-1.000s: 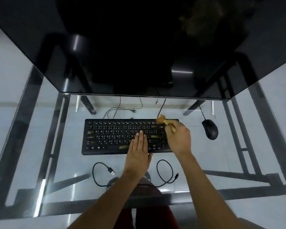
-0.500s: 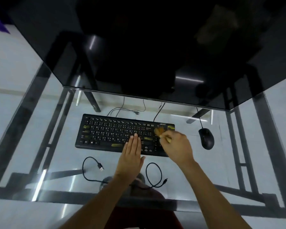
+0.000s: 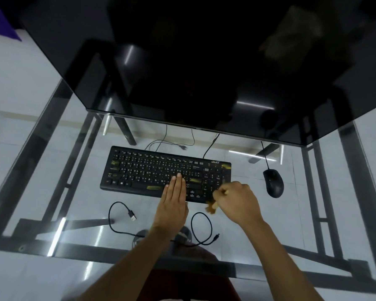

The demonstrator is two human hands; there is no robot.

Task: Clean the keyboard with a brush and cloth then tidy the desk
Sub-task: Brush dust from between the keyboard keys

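A black keyboard [image 3: 152, 170] with yellowish smears lies on the glass desk [image 3: 59, 192]. My left hand [image 3: 173, 203] rests flat on its lower middle keys, fingers together and straight. At the keyboard's front right corner, my right hand [image 3: 237, 203] is closed around a small brush [image 3: 211, 208] with tan bristles. The bristles point down and left, just off the keyboard's front edge. No cloth is visible.
A black mouse [image 3: 273, 183] sits right of the keyboard. A loose black USB cable [image 3: 119, 216] curls in front of it. A large dark monitor [image 3: 204, 61] overhangs the back. The desk's metal frame and the floor show through the glass.
My right hand has swept the brush from the keyboard's top right corner down to its front right edge. My left hand stays flat on the keys. The camera view has shifted.
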